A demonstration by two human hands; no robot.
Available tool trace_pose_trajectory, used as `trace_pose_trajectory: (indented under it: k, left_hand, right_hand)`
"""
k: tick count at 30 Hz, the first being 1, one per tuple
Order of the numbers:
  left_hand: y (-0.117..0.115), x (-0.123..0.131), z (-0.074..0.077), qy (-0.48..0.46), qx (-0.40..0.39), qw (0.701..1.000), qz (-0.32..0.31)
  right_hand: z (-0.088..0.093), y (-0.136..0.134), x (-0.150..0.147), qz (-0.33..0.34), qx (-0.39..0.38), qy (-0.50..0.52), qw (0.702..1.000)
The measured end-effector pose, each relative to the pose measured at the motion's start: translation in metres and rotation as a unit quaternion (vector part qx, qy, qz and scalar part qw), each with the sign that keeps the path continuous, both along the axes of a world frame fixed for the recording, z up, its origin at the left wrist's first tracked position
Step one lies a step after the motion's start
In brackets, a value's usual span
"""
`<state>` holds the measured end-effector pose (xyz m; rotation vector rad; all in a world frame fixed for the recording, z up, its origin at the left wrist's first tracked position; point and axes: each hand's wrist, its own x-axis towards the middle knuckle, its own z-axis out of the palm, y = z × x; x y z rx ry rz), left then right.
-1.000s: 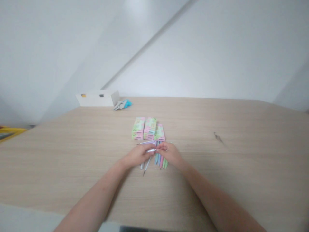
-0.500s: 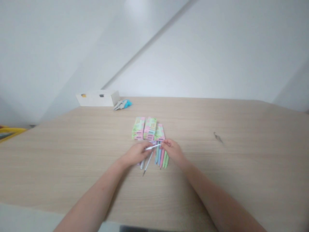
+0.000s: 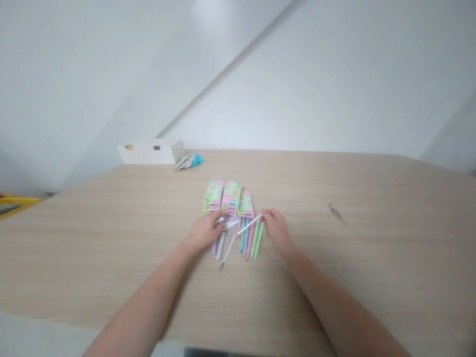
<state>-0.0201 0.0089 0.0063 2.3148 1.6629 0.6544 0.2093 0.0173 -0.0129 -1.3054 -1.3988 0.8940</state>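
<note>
My right hand (image 3: pixel 275 229) pinches one end of a thin white stick, which looks like a pen refill (image 3: pixel 250 224), slanting down to the left over the pens. My left hand (image 3: pixel 204 232) is closed on a white pen barrel (image 3: pixel 231 225), whose free end points right. Beneath and between the hands lie pens in a loose row: green pens (image 3: pixel 257 240), a pink pen (image 3: pixel 249 244), blue pens (image 3: pixel 244 238), a white pen (image 3: pixel 220 247) and a purple pen (image 3: pixel 213 247). Another white refill (image 3: pixel 228 249) with a dark tip lies slanted among them.
Behind the pens stand stacked pink-and-green boxes (image 3: pixel 231 193). Farther back are a white box (image 3: pixel 148 154) and a grey-and-blue glove (image 3: pixel 189 161). A small dark object (image 3: pixel 335 211) lies on the wooden table (image 3: pixel 372 258) at right. Something yellow (image 3: pixel 18 203) shows at far left.
My hands have moved apart, the right one rightward with the refill and the left one leftward with the white barrel. More of the pens beneath now shows.
</note>
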Motion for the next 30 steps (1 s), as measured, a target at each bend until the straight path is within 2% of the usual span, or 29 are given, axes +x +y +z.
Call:
trace_pose_trajectory:
  k: [4, 15, 25, 30]
  left_hand:
    - [0.002, 0.001, -0.002, 0.009, 0.004, 1.000, -0.009]
    - [0.004, 0.001, -0.003, 0.045, 0.001, 0.999, -0.004]
    - [0.003, 0.004, -0.003, 0.104, -0.028, 0.994, 0.012]
    - [0.004, 0.005, -0.003, 0.113, -0.034, 0.993, 0.020]
  right_hand:
    - [0.003, -0.003, -0.006, -0.056, -0.024, -0.012, 0.998]
    - [0.004, -0.007, -0.010, 0.004, -0.048, -0.073, 0.996]
    - [0.003, -0.007, -0.012, 0.028, -0.076, -0.074, 0.994]
    - [0.003, -0.008, -0.014, 0.052, -0.066, -0.079, 0.993]
